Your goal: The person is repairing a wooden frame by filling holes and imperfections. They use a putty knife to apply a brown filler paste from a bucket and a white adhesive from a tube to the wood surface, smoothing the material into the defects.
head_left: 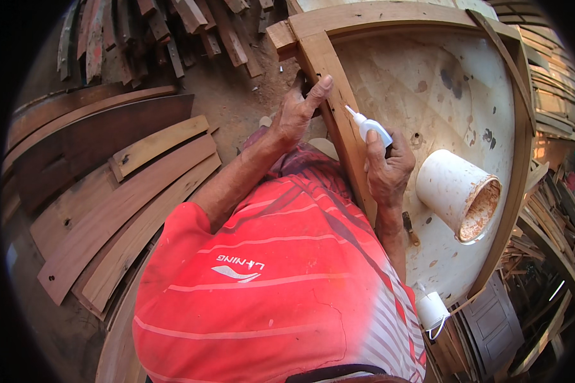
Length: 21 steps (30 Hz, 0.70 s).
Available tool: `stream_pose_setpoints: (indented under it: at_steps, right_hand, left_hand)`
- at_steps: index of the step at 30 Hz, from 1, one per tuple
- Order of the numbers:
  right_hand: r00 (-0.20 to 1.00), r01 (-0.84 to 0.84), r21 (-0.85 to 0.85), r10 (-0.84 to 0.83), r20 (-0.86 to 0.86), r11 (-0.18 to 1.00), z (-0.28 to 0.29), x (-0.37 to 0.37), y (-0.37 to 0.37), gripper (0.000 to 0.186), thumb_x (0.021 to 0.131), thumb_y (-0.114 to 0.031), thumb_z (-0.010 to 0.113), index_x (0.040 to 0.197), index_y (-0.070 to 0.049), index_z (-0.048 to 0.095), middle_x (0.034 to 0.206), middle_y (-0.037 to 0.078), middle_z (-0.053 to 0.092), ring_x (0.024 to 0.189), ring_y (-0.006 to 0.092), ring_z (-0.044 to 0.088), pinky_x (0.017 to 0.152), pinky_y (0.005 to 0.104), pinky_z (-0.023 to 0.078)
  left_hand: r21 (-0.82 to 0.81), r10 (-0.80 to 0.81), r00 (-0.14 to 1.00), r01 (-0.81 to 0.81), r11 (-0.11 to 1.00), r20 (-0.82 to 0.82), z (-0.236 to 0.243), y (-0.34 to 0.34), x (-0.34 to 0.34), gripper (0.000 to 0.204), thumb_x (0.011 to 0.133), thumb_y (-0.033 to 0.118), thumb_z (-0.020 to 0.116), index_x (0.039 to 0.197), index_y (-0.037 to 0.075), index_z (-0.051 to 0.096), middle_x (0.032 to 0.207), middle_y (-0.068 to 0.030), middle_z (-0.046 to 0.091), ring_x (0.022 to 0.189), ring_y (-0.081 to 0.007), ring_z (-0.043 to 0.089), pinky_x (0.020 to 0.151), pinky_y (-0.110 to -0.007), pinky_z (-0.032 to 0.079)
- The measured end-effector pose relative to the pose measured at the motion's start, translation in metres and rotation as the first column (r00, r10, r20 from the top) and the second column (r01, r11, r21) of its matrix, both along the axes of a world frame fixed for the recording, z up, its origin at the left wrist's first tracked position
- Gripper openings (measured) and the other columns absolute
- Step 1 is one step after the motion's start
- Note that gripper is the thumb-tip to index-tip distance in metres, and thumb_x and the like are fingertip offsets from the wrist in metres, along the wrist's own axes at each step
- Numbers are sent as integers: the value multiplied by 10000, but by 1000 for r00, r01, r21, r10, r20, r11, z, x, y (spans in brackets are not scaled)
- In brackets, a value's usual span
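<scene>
My right hand (388,167) is closed around a small white squeeze bottle (375,133), apparently a glue bottle. Its thin nozzle points up and left, the tip just over a wooden rail (340,118). My left hand (297,108) grips the near edge of that rail, thumb along the edge and the other fingers mostly hidden below. The rail belongs to a large wooden frame (390,16), with a corner joint at the far left. Small dark marks show on the rail close to the nozzle.
A stained pale panel (441,83) spans the frame. On it are a white bucket (450,188), crusted reddish inside, and a small dark tool (410,228). A white pail (432,311) sits nearer me. Planks (131,210) lie left, with stacked timber (166,25) behind and scrap wood (556,217) right.
</scene>
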State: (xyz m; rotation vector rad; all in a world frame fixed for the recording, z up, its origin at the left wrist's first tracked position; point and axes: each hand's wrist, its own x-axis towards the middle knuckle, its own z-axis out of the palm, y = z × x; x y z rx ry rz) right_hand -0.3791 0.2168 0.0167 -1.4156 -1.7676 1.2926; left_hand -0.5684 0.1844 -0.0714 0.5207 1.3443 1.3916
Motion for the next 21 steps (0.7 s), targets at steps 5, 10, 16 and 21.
stream_pose_setpoints:
  at_steps: [5,10,16,21]
  right_hand:
    - [1000,-8,21,8,21,1000,-1,-1,0,223,1022,-224,692,1014,-1,689,749,-26,610,657,41,499,570,247,407]
    - [998,-25,53,22,55,998,0,-2,1,250,1022,-246,696,1023,4,690,753,-10,623,663,50,512,576,258,422]
    - [999,-17,84,13,46,996,-2,-4,1,259,1023,-253,696,1021,6,693,756,-5,627,667,53,516,584,259,427]
    - [999,-17,82,13,50,997,-1,-6,0,260,1024,-256,697,1026,4,696,759,-8,628,673,53,519,590,259,430]
  left_hand:
    - [-1,-17,998,17,1000,-54,-3,0,-2,937,949,737,599,1465,-34,465,1366,-200,606,1278,-269,564,1110,-382,424]
    - [0,-42,998,42,999,-36,-3,-1,-3,943,944,746,599,1462,-31,468,1370,-206,608,1287,-274,563,1116,-388,420]
    - [1,-41,996,42,999,-74,-7,0,-3,968,942,758,587,1469,-42,451,1382,-233,604,1308,-301,561,1125,-396,414]
    - [12,-46,994,48,999,-102,-4,0,-5,991,933,776,580,1469,-47,450,1380,-241,605,1303,-311,566,1123,-399,416]
